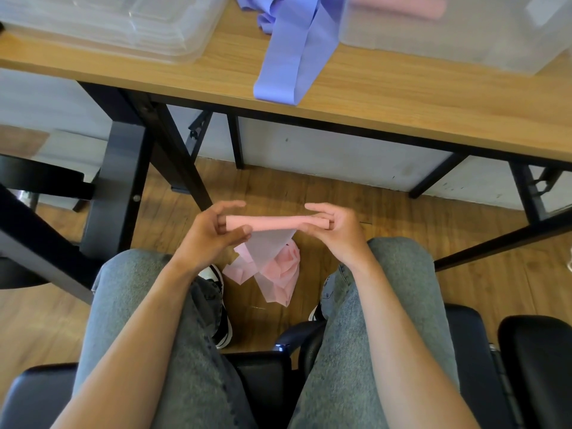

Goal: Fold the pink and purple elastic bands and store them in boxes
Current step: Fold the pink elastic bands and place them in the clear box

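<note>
Here, the rolled pink band (272, 223) was held over the lap, one end pinched by the curled left hand (213, 233) and one by the curled right hand (332, 230), its tail hung down to the floor.

I count two hands in use: my left hand (213, 230) and my right hand (335, 230). Pink bands: two, one rolled pink band (275, 223) held between my hands, one folded pink band (402, 6) in the far right box. Purple bands: one purple band (291, 57), far centre, on the table (402, 97). Clear boxes: two, the left box (108, 23) and the right box (464, 35). Shoes: two.
</note>
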Demonstrator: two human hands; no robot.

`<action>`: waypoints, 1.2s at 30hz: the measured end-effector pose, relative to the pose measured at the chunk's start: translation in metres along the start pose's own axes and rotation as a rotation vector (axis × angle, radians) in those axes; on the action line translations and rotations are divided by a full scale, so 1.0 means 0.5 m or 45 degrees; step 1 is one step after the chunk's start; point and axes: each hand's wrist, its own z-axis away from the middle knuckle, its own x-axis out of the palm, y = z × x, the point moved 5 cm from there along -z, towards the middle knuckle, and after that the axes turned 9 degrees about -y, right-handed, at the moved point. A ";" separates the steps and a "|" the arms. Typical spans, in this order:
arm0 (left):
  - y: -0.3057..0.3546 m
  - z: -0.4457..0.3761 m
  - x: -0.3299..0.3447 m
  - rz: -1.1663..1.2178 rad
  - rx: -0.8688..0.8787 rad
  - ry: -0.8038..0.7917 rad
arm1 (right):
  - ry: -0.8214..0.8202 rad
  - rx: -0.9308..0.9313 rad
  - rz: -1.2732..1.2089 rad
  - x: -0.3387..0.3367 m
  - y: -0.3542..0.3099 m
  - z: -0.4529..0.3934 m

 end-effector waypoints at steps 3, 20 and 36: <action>0.000 0.000 -0.002 -0.264 0.035 0.058 | -0.021 -0.047 0.130 0.005 -0.001 0.001; 0.058 0.012 0.022 -0.086 0.303 0.181 | -0.025 -0.062 -0.444 -0.006 -0.036 0.010; 0.009 -0.001 0.017 -0.647 0.185 0.138 | -0.045 -0.001 0.234 0.017 -0.002 0.000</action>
